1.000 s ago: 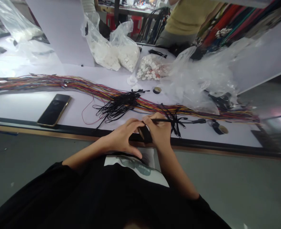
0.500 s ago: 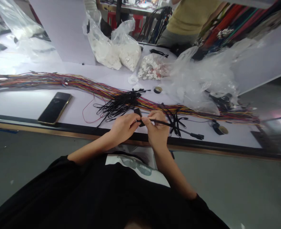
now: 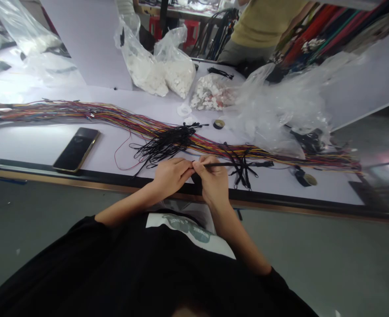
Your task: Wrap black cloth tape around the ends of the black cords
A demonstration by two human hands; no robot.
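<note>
From my end of the feed, I have the cable [image 3: 236, 164] near the bench's [image 3: 338, 190] front edge, running sideways out of my right hand [image 3: 214, 179] across the black leads [image 3: 244, 169]; I cannot tell whether it touches them. That hand is closed, thumb pressing the cable against bent fingers. My left hand [image 3: 171, 176] is curled, its tips meeting the right's; its grip is hidden, so I cannot tell how tightly it closes or on what. A dark piece [image 3: 197, 180], perhaps tape, shows just below the meeting fingertips.

I judge the cable light and bendy, yet stiff enough to stick out nearly straight. Its skin looks smooth, so it could roll under a loose thumb. I'd pinch it close to the spot being handled and let the plug [image 3: 268, 164] hang free, since its joint is probably the weakest part.
</note>
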